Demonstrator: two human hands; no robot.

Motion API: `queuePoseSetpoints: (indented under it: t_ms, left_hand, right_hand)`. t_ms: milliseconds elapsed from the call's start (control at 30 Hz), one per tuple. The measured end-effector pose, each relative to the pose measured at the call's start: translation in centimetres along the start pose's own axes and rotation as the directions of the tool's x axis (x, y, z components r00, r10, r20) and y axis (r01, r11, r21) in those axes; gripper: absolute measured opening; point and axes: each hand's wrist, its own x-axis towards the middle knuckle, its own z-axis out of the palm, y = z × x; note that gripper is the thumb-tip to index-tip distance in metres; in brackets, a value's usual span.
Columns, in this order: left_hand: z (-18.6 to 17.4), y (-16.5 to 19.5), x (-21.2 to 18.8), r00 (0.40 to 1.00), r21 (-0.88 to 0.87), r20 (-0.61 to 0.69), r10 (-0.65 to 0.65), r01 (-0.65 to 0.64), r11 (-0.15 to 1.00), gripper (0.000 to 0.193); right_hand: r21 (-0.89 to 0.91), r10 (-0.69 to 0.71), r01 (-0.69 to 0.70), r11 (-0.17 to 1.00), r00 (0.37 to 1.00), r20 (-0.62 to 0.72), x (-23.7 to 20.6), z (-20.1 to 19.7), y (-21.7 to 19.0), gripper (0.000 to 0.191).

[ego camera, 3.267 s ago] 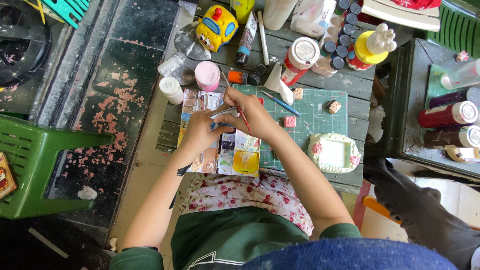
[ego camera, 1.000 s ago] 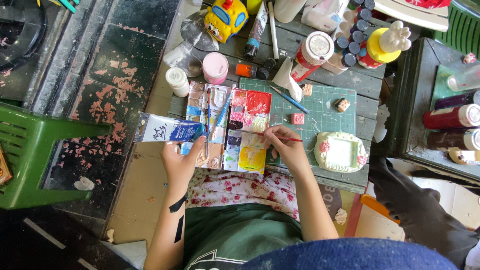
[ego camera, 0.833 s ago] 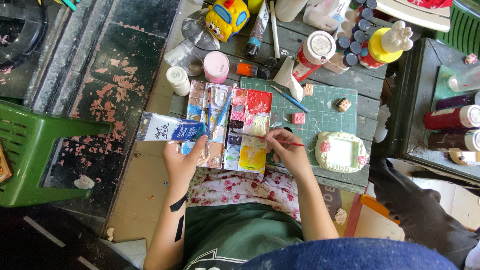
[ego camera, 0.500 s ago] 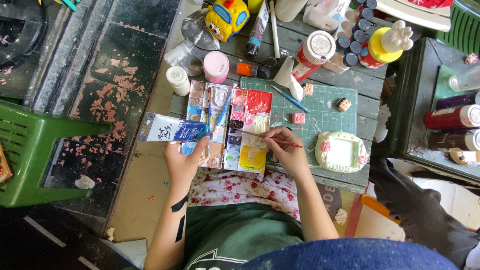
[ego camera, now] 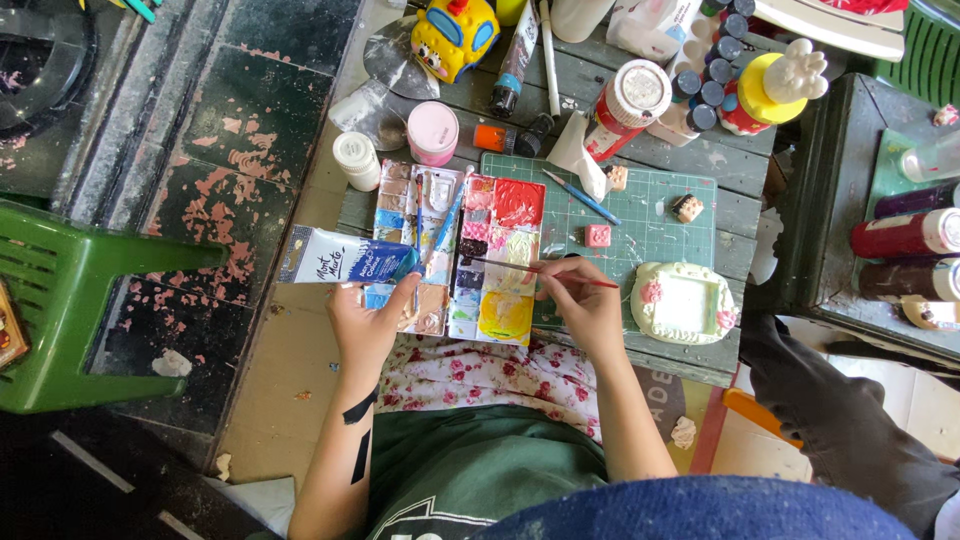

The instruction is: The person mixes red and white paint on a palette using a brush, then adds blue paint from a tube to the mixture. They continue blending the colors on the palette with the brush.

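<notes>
1. Since a second ago little has moved: we still keep the left hand (ego camera: 368, 322) wrapped around the white-and-blue paint tube (ego camera: 345, 262) at the left edge of the palette, and the brush tip has shifted only slightly over the wells.
2. Our right hand (ego camera: 583, 302) pinches the thin red-handled paintbrush (ego camera: 545, 271) between thumb and fingertips, its bristle end reaching left over the dark wells.
3. Our paint tube lies roughly level, its blue cap end pointing right, touching the open rectangular plastic paint palette (ego camera: 462, 255) with its many coloured wells.
4. That palette sits on the grey wooden table (ego camera: 740, 200), overlapping the left edge of the green cutting mat (ego camera: 640, 215).
5. Near our right hand, on the mat's lower right corner, rests a white clay frame with pink flowers (ego camera: 685, 303).
6. A small pink clay square (ego camera: 598, 235) lies on the mat just above our right hand.
</notes>
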Motion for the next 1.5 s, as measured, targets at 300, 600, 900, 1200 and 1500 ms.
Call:
queuePoseSetpoints:
  t_ms: [300, 600, 900, 1200, 1500]
  left_hand:
    - [0.1, 0.5, 0.1, 1.0, 0.014, 0.011, 0.011, -0.011, 1.0, 0.025]
    - [0.4, 0.7, 0.0, 0.999, 0.013, 0.034, 0.005, -0.006, 1.0, 0.024]
    - [0.5, 0.4, 0.0, 0.999, -0.028, 0.039, 0.001, 0.0, 1.0, 0.027]
    - [0.5, 0.8, -0.1, 0.999, 0.018, 0.041, 0.0, 0.0, 1.0, 0.027]
    - [0.5, 0.7, -0.1, 1.0, -0.015, 0.026, 0.004, -0.003, 1.0, 0.027]
  right_hand:
    - [0.005, -0.069, 0.07, 0.998, 0.99, -0.12, 1.5, 1.5, -0.1, 0.008]
    - [-0.008, -0.01, 0.01, 1.0, 0.998, -0.064, 2.2, 2.2, 0.3, 0.008]
    - [0.041, 0.072, -0.072, 0.997, 0.997, 0.001, 2.3, 0.8, 0.8, 0.008]
    - [-0.02, -0.006, 0.006, 1.0, 1.0, 0.009, 1.5, 1.4, -0.6, 0.01]
    - [-0.251, -0.055, 0.018, 0.968, 0.988, -0.142, 1.4, 1.7, -1.4, 0.015]
